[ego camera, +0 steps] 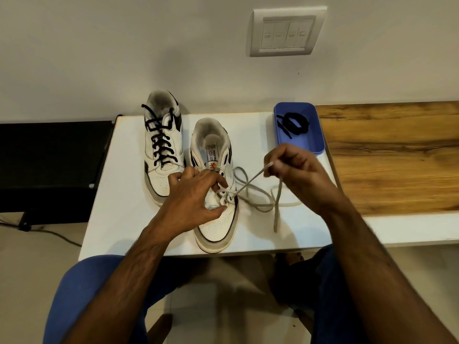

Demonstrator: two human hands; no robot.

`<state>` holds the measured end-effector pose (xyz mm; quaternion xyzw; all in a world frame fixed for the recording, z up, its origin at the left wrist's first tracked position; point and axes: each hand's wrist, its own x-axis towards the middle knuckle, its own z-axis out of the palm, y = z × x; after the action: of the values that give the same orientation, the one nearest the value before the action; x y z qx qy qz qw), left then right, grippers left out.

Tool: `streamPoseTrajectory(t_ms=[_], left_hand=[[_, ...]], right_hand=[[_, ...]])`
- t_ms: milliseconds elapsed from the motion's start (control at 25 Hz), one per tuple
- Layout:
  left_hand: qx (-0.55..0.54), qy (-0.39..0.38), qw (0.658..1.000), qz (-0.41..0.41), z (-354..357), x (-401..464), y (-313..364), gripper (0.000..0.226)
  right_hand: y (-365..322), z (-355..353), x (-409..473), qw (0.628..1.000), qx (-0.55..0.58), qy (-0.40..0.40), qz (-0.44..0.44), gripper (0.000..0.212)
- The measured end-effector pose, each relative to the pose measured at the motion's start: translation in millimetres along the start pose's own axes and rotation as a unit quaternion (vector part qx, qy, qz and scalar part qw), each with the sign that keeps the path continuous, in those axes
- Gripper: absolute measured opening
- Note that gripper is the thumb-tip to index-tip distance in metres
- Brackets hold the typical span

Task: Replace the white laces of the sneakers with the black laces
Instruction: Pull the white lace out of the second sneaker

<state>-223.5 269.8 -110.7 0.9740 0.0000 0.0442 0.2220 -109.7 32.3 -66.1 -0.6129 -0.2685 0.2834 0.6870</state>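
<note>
The left hand (198, 194) rests on the near white leather sneaker with black trim (218, 224). Its fingers are curled over the tongue and the lace holes, and the thumb presses low on the front. I cannot tell if it grips the lace there. The right hand (295, 170) is lifted off to the right of that shoe. Its fingers and thumb pinch the long flat white lace (255, 176), which runs tight from the shoe's lower holes up to the pinch. The rest of the lace lies in loose loops on the white desk (124, 219) between the 2 hands and under the right hand, with 1 end hanging down toward the person.

Just past the left hand stands the other white sneaker with black laces already threaded (161, 145). Past the right hand sits a blue plastic tray (315, 142), and a coiled black lace (294, 124) lies inside it. To the right of the right hand is a brown wooden board (397, 157). A white switch plate (285, 31) is on the wall.
</note>
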Motion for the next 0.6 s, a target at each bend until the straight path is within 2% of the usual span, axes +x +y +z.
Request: streamPoseTrajectory(t_ms=[40,120,160,200,240,280,360,400,480,600], left_hand=[[-0.001,0.0,1.0,-0.001,0.3,-0.1,-0.1,0.048],[-0.002,0.0,1.0,-0.003,0.6,-0.1,0.0,0.047],[-0.001,-0.001,1.0,-0.002,0.7,-0.1,-0.4,0.047],[0.001,-0.003,1.0,-0.002,1.0,-0.4,-1.0,0.048],[0.002,-0.005,1.0,-0.001,1.3,-0.6,-1.1,0.048],[0.003,-0.005,1.0,0.0,1.3,-0.7,-1.1,0.048],[0.005,-0.003,1.0,0.001,1.1,-0.1,-0.9,0.048],[0.006,-0.002,1.0,0.001,0.9,0.5,-0.8,0.048],[0.005,-0.004,1.0,0.002,0.9,0.5,0.1,0.048],[-0.005,-0.003,1.0,-0.001,0.0,-0.2,0.0,0.048]], right_hand=[[-4.9,-4.2,-2.0,0.995,0.095,0.022,-0.017,0.007],[-6.2,-1.3,-0.2,0.972,0.233,0.038,0.012,0.008],[-2.9,3.3,2.6,0.964,0.258,0.036,0.045,0.007],[0.9,8.1,4.9,0.968,0.236,0.036,0.079,0.007],[6.1,12.0,7.2,0.982,0.147,0.037,0.109,0.008],[12.1,15.1,8.8,0.991,-0.001,0.029,0.13,0.01],[23.8,22.6,9.7,0.948,-0.284,-0.016,0.143,0.014],[28.0,26.5,9.9,0.926,-0.347,-0.039,0.141,0.016],[31.4,36.7,11.2,0.92,-0.369,-0.059,0.12,0.017],[35.4,45.6,15.0,0.881,-0.467,-0.053,0.059,0.011]])
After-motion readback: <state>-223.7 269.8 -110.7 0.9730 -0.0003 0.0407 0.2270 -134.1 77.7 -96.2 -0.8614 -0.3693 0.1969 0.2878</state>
